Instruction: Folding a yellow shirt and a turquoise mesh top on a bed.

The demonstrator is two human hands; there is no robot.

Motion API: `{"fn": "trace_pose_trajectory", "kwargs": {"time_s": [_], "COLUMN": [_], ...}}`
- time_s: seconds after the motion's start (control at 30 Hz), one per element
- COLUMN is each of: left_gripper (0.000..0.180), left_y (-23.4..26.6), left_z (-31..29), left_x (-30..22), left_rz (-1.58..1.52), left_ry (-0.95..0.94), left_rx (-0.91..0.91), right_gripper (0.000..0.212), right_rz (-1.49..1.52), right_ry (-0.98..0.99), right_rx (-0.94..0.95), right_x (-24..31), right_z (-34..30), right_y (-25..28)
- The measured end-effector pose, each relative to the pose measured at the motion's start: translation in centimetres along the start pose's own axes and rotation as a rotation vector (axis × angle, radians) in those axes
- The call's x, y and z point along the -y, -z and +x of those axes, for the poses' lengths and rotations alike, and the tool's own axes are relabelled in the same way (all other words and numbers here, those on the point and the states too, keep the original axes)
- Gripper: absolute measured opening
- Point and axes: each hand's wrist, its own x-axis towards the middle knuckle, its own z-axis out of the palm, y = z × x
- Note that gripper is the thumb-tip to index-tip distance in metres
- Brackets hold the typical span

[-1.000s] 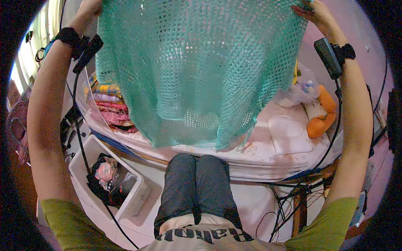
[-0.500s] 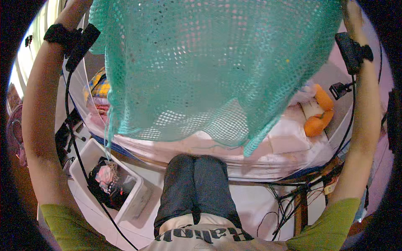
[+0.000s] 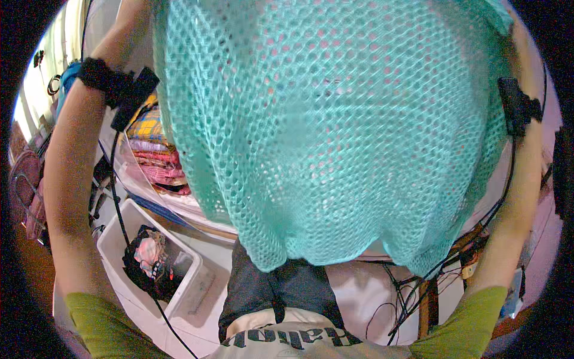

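Two-handed, judging by the left forearm and right forearm, lifted high and set wide apart on either side of the net. Left hand past the top of the view; right hand past it too, or behind the net. Cannot tell, then, about fingers apart, together or clamped on mesh. Most likely held by the upper part, spaced so wide to spread the net and so high to let the rest drop freely.

Hangs below and between the likely places of the fingers, in front of the body, low enough to overlap the dark trousers. Looks pale turquoise, brighter in the middle, duller toward the right edge. Shows rows of small holes, with pinkish spots visible through some. Falls in long folds on the left, bellies out in the middle, ends in a wavy, drooping hem. Seems soft and limp.

Below the left fingers, beyond the net's edge, folded cloths in a stack, perhaps to save room. Farther below, a white bin with jumbled items inside, probably set aside for easy reach.
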Motion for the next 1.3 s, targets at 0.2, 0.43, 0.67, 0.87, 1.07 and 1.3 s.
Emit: {"fn": "trace_pose_trajectory", "kwargs": {"time_s": [0.2,0.43,0.67,0.87,1.07,1.3], "left_gripper": [0.025,0.029,0.047,0.036,0.033,0.025], "left_y": [-2.1,-2.5,-3.0,-1.1,-4.2,-5.1], "left_z": [-2.3,-6.8,-9.2,-12.2,-19.4,-19.8], "left_x": [17.0,22.4,24.4,21.5,24.4,24.8], "left_rz": [-0.168,0.023,0.222,-0.923,-0.479,-0.720], "left_ry": [0.415,0.652,0.721,1.357,1.504,1.460], "left_rx": [0.612,0.635,0.909,0.583,0.997,0.707], "right_gripper": [0.019,0.011,0.023,0.031,0.034,0.033], "right_rz": [0.077,-0.010,-0.097,0.922,0.537,0.746], "right_ry": [-0.763,-1.039,-0.938,-1.217,-1.509,-1.388], "right_rx": [0.374,0.600,0.824,0.369,0.467,0.305], "right_x": [-12.7,-13.2,-15.7,-14.3,-16.4,-15.5], "right_z": [-3.5,-9.2,-12.0,-14.7,-25.5,-27.1], "right_y": [-4.3,-12.6,-14.9,-16.1,-18.8,-20.2]}}
